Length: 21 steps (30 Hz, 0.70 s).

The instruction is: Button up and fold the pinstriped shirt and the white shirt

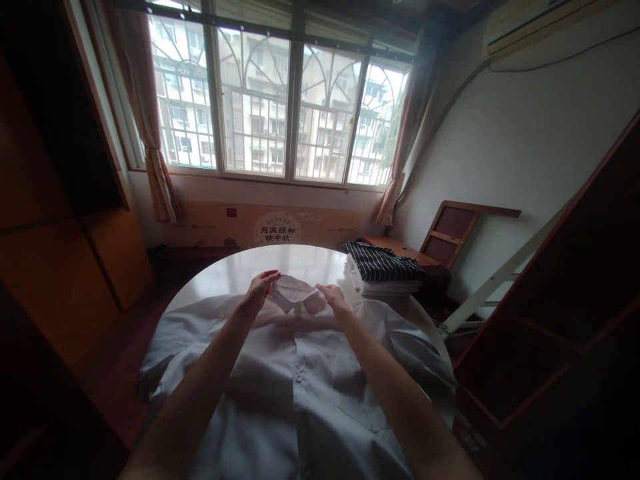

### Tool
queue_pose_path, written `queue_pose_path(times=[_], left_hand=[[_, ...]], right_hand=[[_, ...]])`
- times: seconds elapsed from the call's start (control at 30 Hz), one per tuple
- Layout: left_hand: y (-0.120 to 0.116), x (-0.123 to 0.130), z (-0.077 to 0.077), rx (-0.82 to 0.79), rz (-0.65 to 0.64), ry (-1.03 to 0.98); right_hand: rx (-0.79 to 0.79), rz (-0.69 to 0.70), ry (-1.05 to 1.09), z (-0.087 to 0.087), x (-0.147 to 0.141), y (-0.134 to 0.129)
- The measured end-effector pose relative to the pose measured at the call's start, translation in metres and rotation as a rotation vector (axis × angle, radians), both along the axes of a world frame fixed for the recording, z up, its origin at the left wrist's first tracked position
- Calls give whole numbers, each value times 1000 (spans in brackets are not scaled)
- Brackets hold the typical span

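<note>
Head view: A pale grey button-front shirt (265, 373) is spread on the round white table (235, 267), its collar (294, 288) at the far side. The collar's left end is pinched by the left hand (261, 288), its right end by the right hand (331, 295); the hands are held apart. Skewing of the collar is judged possible if one end is pulled harder; slippage of the shirt, if the fabric at the left table edge drags. No open container is noted; contents of the cabinet (113, 253) at left are not visible. A black striped garment (385, 261) is stacked on white folded fabric (387, 289) at far right.
</note>
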<state>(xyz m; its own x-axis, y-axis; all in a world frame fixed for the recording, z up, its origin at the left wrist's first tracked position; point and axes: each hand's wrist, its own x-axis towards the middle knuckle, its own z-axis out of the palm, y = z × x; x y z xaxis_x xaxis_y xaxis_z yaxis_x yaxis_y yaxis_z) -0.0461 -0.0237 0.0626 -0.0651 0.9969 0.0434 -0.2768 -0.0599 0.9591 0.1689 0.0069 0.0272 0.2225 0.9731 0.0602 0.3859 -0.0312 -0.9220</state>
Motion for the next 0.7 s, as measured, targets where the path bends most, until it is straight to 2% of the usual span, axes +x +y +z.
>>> queue_pose_path(times=[0.1,0.2,0.27,0.4,0.53,0.7], left_hand=[[-8,-9,-2,-24,-31,59],[-14,-22,1,-53,53,230],[-17,-30,3,-119,44,302],[-19,-37,2,-218,-130,217],[-19,-32,-1,-220,-131,190],[-21,-21,-4,-138,-110,53]], right_hand=[[55,-56,69,-13,-6,-8],[141,-124,174,-20,-5,-14],[189,-158,217,-22,-3,-17],[198,-169,163,-21,-3,-21],[192,-163,122,-20,-5,-23],[234,-138,88,-15,-7,-30]])
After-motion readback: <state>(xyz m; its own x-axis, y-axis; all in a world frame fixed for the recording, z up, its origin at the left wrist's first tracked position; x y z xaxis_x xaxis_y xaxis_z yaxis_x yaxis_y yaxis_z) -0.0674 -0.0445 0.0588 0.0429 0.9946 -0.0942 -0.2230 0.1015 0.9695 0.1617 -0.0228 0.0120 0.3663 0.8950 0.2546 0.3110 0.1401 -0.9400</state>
